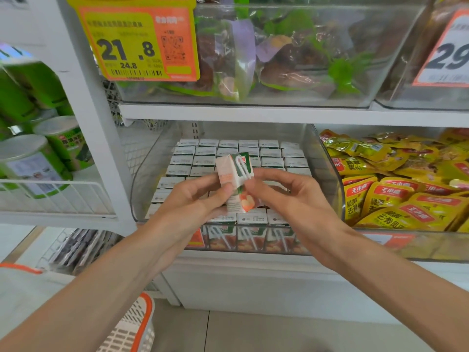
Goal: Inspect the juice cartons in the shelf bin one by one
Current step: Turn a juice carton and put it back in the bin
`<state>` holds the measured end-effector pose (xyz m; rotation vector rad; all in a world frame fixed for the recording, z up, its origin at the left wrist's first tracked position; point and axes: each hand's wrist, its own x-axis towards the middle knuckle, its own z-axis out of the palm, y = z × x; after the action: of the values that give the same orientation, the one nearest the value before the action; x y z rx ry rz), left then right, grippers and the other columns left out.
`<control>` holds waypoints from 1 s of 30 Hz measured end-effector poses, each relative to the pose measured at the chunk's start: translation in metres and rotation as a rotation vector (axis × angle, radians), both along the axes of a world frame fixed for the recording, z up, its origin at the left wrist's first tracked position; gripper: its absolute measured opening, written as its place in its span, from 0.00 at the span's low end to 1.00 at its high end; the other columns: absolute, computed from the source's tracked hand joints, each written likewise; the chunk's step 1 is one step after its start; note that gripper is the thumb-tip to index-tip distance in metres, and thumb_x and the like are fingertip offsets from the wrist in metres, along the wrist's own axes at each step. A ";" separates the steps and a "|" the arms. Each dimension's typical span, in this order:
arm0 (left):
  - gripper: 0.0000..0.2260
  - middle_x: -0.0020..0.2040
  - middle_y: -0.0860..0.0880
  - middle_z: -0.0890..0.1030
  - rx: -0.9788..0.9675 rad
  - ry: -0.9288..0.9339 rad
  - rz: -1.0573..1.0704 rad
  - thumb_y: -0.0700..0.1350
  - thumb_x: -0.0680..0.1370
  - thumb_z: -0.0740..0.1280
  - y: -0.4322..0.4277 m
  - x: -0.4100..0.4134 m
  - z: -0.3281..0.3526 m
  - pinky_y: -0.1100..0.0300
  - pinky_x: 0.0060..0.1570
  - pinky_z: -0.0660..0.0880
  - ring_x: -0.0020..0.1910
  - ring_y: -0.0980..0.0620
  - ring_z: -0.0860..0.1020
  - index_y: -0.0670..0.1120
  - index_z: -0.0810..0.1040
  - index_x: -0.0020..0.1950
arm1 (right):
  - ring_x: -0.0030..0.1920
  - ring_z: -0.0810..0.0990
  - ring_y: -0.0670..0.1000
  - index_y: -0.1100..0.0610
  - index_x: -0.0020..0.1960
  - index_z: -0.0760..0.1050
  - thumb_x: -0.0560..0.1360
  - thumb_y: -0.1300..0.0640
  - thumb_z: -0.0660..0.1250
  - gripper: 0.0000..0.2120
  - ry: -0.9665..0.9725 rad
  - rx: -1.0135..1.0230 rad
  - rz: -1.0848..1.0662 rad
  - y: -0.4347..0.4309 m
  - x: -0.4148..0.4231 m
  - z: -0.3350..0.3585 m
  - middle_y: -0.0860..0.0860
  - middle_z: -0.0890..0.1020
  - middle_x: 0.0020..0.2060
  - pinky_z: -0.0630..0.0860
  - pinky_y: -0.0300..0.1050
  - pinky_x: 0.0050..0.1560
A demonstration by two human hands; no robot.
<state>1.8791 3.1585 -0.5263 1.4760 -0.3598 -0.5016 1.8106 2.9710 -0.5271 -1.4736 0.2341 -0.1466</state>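
Observation:
A small juice carton (pixel 234 171), white and green with a straw stuck to its side, is held tilted above the clear shelf bin (pixel 142 174). My left hand (pixel 195 199) grips its lower left side, thumb on the front. My right hand (pixel 286 191) pinches its lower right edge with thumb and forefinger. Below and behind it, several identical cartons (pixel 228 151) stand packed in rows with their white tops up. The front row (pixel 251 235) shows green sides and straws through the bin wall.
A bin of yellow snack packets (pixel 396 186) sits to the right. Above is a clear bin of green and purple bags (pixel 279 59) with a yellow price tag (pixel 139 39). Green cans (pixel 38 148) stand on the left wire shelf. A white-orange basket (pixel 137 326) is at the lower left.

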 end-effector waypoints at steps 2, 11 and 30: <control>0.14 0.60 0.55 0.87 0.009 -0.014 -0.005 0.51 0.75 0.72 -0.002 0.000 -0.001 0.64 0.57 0.81 0.60 0.57 0.85 0.55 0.86 0.59 | 0.56 0.87 0.46 0.54 0.61 0.84 0.72 0.58 0.81 0.19 -0.025 0.000 0.022 0.002 0.001 0.000 0.52 0.88 0.54 0.82 0.37 0.54; 0.17 0.55 0.50 0.89 -0.008 0.057 0.035 0.49 0.76 0.74 -0.001 0.001 0.003 0.58 0.57 0.82 0.56 0.51 0.87 0.50 0.83 0.65 | 0.53 0.89 0.45 0.49 0.63 0.82 0.70 0.59 0.83 0.24 -0.022 -0.071 0.030 -0.003 0.002 0.001 0.45 0.89 0.53 0.83 0.37 0.54; 0.11 0.56 0.46 0.87 -0.011 0.051 0.066 0.46 0.79 0.73 -0.004 0.000 0.002 0.57 0.51 0.85 0.54 0.49 0.87 0.51 0.86 0.62 | 0.61 0.84 0.42 0.44 0.64 0.85 0.78 0.50 0.76 0.14 -0.082 -0.315 0.145 0.000 0.002 0.002 0.40 0.88 0.56 0.80 0.42 0.63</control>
<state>1.8791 3.1548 -0.5241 1.4568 -0.2724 -0.4821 1.8125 2.9706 -0.5254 -1.7871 0.0369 -0.1305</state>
